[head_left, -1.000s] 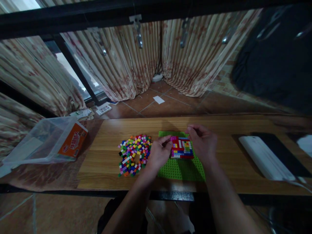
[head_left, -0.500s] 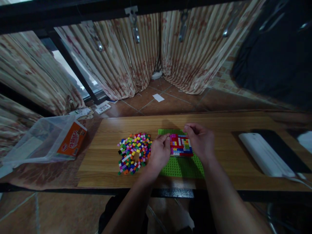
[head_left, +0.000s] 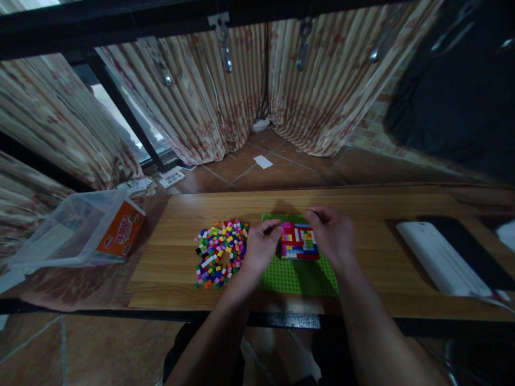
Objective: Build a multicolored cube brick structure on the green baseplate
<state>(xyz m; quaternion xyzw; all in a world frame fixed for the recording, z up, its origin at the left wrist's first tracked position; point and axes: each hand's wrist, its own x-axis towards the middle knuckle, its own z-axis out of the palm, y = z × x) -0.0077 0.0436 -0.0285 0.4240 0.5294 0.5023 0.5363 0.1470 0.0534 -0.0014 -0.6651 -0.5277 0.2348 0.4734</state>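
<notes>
A rectangular block of joined toy bricks [head_left: 300, 244], in red, blue, yellow, white and pink, sits on a green studded baseplate [head_left: 298, 279]. At the block's upper left corner is my left hand [head_left: 259, 246], its thumb and forefinger brought together. My right hand [head_left: 333, 236] is at the upper right corner with fingers curled and tips pinched. Anything between the fingertips of either hand is too small or hidden to make out. Left of my left hand lies a pile of loose small bricks [head_left: 223, 244] in many colours.
The wooden board [head_left: 169, 257] carries all this. A clear plastic bin [head_left: 76, 230] with an orange box [head_left: 123, 228] stands to the left. On the right lie a white device [head_left: 438, 257] with a cable and a dark flat object [head_left: 470, 246]. Curtains hang behind.
My left hand's thumb and forefinger have shifted slightly, showing a gap behind their tips. My right hand stays pinched near the upper right corner. The view has shifted slightly.
</notes>
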